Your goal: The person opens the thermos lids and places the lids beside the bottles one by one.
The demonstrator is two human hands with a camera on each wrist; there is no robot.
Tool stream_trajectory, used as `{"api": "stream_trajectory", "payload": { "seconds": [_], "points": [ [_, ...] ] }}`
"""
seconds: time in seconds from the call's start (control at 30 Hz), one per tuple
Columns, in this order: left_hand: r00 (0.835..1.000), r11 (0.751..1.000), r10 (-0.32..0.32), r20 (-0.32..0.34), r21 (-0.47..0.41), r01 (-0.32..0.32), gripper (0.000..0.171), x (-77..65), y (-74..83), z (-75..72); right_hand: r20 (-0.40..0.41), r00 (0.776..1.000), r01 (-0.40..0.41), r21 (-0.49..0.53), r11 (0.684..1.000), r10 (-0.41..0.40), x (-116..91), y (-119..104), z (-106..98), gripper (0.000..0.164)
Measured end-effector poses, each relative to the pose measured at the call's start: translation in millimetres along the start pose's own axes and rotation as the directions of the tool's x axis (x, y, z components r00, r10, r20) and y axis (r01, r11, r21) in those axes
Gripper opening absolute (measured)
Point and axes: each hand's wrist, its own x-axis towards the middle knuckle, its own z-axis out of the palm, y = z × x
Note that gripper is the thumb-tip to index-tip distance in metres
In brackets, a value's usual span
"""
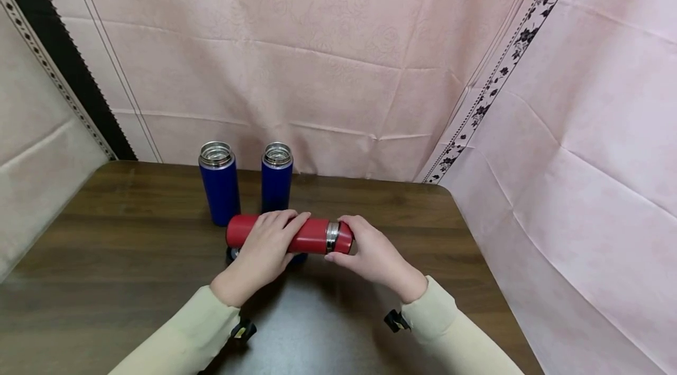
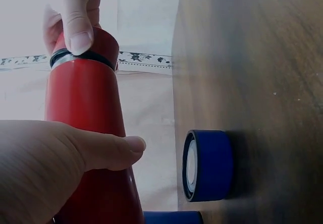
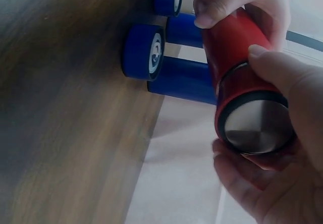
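Observation:
A red vacuum flask (image 1: 312, 237) lies level above the table, its lid end pointing right. My left hand (image 1: 268, 243) grips the body from above, thumb across the near side in the left wrist view. My right hand (image 1: 375, 248) holds the red lid (image 1: 346, 238) between thumb and fingers. Between lid and body a silver neck band (image 1: 332, 237) shows. The lid's flat metal top (image 3: 260, 127) faces the right wrist view. Below the flask, largely hidden by it in the head view, are two blue lids (image 3: 136, 51) resting on the table.
Two blue flasks, one on the left (image 1: 219, 190) and one on the right (image 1: 277, 184), stand upright without lids behind the red one. The brown wooden table (image 1: 132, 257) ends at a pink cloth (image 1: 338, 69) at the back, with more cloth at both sides.

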Motion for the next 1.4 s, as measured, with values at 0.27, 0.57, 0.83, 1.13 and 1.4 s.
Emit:
{"api": "stream_trajectory", "payload": {
  "seconds": [0.27,0.57,0.83,1.13,1.4],
  "points": [
    [0.999,0.999,-0.016,0.040,-0.034,0.017,0.086,0.5,-0.4,-3.4,-0.045,0.987,0.144,-0.142,0.979,-0.152,1,4,4,0.072],
    [0.993,0.995,-0.084,0.078,-0.052,0.088,0.085,0.5,-4.2,-14.1,-0.134,0.928,0.280,-0.368,0.887,-0.349,-1,11,1,0.072],
    [0.990,0.987,-0.117,0.075,-0.106,0.125,0.086,3.1,-4.4,-15.6,-0.173,0.971,0.134,-0.171,0.976,-0.163,0,25,2,0.071],
    [0.990,0.968,-0.140,0.031,-0.207,0.143,0.085,14.9,2.5,-20.3,-0.173,0.984,-0.029,0.005,1.000,0.029,4,53,9,0.071],
    [0.967,0.869,-0.250,-0.051,-0.451,0.201,0.080,50.5,9.9,-13.9,-0.162,0.968,-0.163,0.173,0.971,0.191,13,83,24,0.070]
  ]
}}
